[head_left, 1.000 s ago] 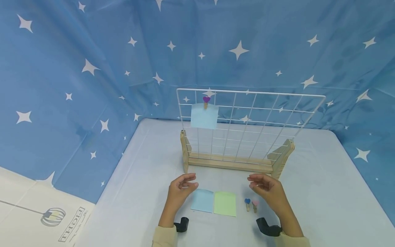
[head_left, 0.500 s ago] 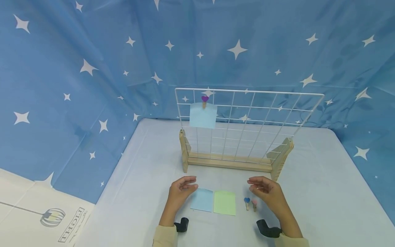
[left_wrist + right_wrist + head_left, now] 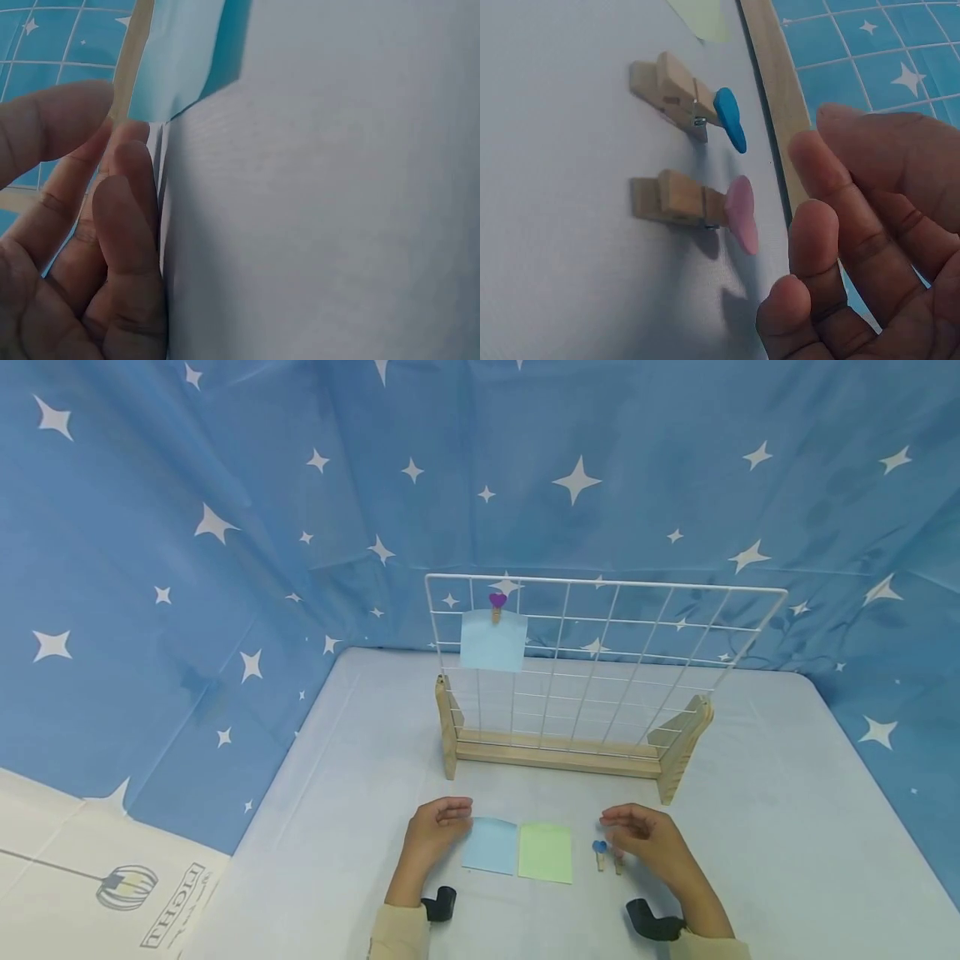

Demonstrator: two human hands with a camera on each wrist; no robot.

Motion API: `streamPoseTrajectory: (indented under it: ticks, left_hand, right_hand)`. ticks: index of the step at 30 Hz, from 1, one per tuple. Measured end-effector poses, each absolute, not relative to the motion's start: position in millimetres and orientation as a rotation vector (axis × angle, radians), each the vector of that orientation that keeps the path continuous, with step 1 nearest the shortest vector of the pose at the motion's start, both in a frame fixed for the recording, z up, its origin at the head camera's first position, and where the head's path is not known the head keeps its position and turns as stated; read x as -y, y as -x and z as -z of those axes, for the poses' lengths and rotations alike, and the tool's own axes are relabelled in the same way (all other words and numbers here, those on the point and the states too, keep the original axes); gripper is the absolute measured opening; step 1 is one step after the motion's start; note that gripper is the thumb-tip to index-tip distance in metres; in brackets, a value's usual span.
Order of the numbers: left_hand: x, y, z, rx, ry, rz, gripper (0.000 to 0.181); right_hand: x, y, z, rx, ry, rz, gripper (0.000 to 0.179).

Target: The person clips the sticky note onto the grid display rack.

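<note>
My left hand (image 3: 437, 828) hovers at the left edge of a light blue paper note (image 3: 491, 845), its fingers loosely bent around nothing. In the left wrist view, the thumb and fingertips are right by a lifted corner of that blue note (image 3: 176, 60). A pale green note (image 3: 545, 853) lies just right of it. My right hand (image 3: 651, 839), holding nothing, is close over two small wooden clothespins. One has a blue heart (image 3: 730, 120), the other a pink heart (image 3: 742, 215); in the head view the thumb partly covers the pink one.
Behind the hands stands a white wire grid (image 3: 600, 582) in a wooden base (image 3: 558, 758). Another blue note (image 3: 493, 643) hangs at its upper left under a purple-heart clothespin (image 3: 497, 602). A starry blue curtain (image 3: 637, 460) closes off the white table's (image 3: 345, 727) far side.
Both hands have sunk lower, towards the notes and clothespins and away from the grid. The left has also drifted slightly left. Notes and clothespins stay where they were.
</note>
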State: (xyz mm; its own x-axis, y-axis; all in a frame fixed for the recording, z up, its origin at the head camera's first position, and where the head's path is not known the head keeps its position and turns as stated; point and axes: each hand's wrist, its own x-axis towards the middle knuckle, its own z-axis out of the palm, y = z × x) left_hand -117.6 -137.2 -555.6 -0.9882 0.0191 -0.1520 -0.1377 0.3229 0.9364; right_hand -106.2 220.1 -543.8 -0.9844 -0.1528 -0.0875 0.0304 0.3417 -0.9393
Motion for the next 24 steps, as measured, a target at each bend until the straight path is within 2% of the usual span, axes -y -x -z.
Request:
streamPoseTrajectory:
  ticks: [12, 17, 24]
  left_hand:
    - [132.4, 121.5, 552.7, -2.540, 0.118, -1.539, 0.023]
    - [133.8, 121.6, 553.4, -2.570, 0.087, -1.484, 0.016]
    - [143.8, 121.4, 552.2, -2.549, 0.009, -1.498, 0.017]
  right_hand:
    - [-218.7, 104.6, 546.6, -2.514, 0.088, 1.498, 0.026]
    - [-214.5, 104.7, 545.7, -2.556, 0.133, 1.417, 0.022]
    - [-218.1, 107.0, 548.2, -2.538, 0.211, 1.409, 0.018]
